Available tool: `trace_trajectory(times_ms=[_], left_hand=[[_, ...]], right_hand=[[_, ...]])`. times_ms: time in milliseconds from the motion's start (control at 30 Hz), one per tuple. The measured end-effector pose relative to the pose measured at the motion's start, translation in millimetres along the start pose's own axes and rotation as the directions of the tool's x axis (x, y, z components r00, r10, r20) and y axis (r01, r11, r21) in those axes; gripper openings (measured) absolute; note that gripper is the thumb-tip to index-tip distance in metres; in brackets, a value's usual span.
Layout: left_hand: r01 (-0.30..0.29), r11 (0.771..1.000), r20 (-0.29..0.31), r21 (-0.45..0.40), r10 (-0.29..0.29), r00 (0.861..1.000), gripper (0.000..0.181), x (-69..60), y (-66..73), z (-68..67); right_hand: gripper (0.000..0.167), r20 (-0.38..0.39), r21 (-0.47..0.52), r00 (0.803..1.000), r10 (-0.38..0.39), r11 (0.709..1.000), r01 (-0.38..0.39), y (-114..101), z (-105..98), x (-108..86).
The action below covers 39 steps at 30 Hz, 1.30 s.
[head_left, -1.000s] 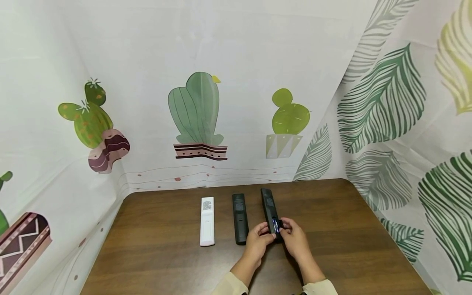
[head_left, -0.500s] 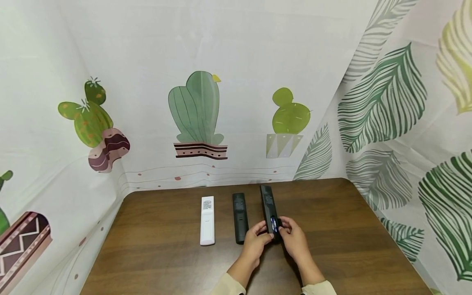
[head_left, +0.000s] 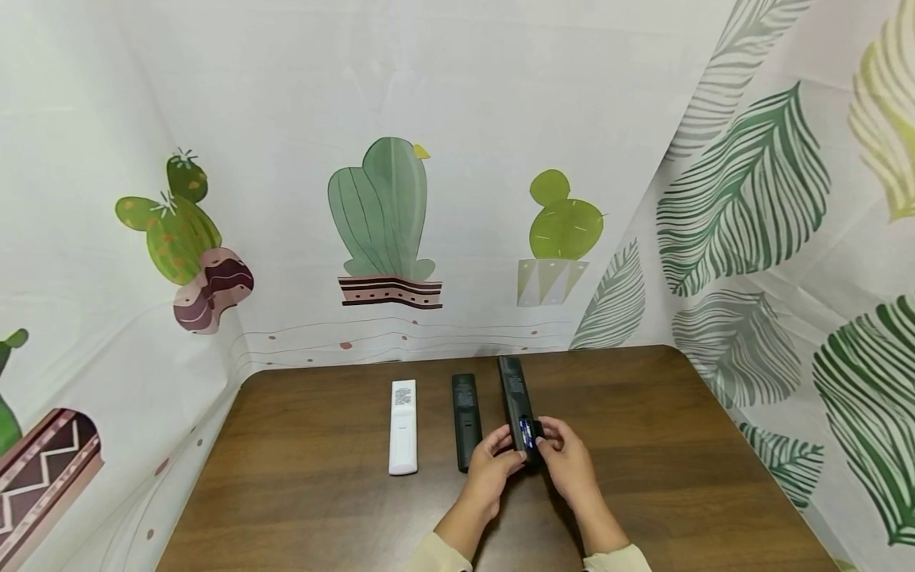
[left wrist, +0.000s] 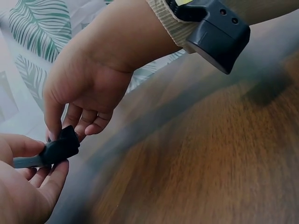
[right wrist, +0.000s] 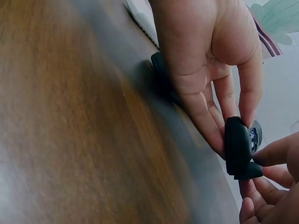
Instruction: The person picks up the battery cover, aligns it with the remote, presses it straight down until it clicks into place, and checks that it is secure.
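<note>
A black remote control (head_left: 515,389), back side up, is held at its near end by the left hand (head_left: 489,470), thumb on one side and fingers beneath. Its battery compartment is uncovered, and blue batteries (head_left: 526,434) show inside. Against the remote's right edge, the right hand (head_left: 568,461) pinches a small black battery cover (right wrist: 250,171) between thumb and fingers. In the left wrist view the remote's end (left wrist: 56,153) sits between both hands. The right wrist view shows a bit of battery (right wrist: 253,136) beside the thumb.
Left of the held remote, a second black remote (head_left: 467,421) lies back side up on the brown wooden table (head_left: 307,477). Further left lies a white remote (head_left: 403,429). A printed cloth (head_left: 472,159) with cacti and leaves hangs behind and at the sides.
The held remote has shifted slightly left and away from the person, its far end rising in the view. Both hands have moved a little with it, keeping their holds.
</note>
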<state>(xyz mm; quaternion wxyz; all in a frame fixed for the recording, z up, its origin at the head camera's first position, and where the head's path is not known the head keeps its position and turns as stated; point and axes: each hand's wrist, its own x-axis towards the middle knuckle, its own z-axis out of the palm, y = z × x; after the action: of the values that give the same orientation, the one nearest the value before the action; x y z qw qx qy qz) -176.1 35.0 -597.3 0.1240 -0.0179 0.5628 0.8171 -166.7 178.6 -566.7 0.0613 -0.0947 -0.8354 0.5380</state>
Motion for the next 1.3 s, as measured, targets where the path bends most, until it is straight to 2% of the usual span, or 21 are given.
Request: trace_trajectory(times_ms=[200,367,600,800,1033,1133,1300], left_hand=[[-0.004,1.000,0.011,0.004,0.004,1.000,0.066,-0.8,2.6,-3.7],[-0.003,1.000,0.019,0.003,0.003,1.000,0.065,-3.2,5.4,-6.4],[-0.031,1.000,0.005,0.006,0.031,1.000,0.067,-5.8,9.4,-11.1],[-0.011,1.000,-0.009,-0.010,0.011,1.000,0.068,-6.0,11.5,-15.3],[-0.008,1.000,-0.015,-0.022,0.008,1.000,0.073,-10.1,16.6,-18.7],[-0.013,0.999,-0.013,-0.031,0.013,1.000,0.073,-10.6,18.0,-20.8],[-0.015,0.998,-0.008,-0.054,0.015,1.000,0.074,-11.8,20.8,-24.4]], right_hand=[[0.037,0.010,0.020,1.000,0.016,1.000,-0.016,-4.0,3.1,-2.1],[0.037,0.016,0.034,1.000,0.000,0.999,0.000,-6.3,6.5,-3.3],[0.037,0.011,0.066,1.000,-0.026,0.997,0.025,-9.0,11.9,-3.0],[0.037,0.018,0.075,0.998,-0.063,0.995,0.061,-12.7,14.0,-4.3],[0.038,0.033,0.098,0.997,-0.073,0.993,0.070,-16.6,16.1,-6.9],[0.038,0.038,0.107,0.997,-0.071,0.992,0.066,-21.4,17.3,-8.5],[0.037,0.058,0.147,0.995,-0.075,0.987,0.066,-41.9,12.9,-16.2]])
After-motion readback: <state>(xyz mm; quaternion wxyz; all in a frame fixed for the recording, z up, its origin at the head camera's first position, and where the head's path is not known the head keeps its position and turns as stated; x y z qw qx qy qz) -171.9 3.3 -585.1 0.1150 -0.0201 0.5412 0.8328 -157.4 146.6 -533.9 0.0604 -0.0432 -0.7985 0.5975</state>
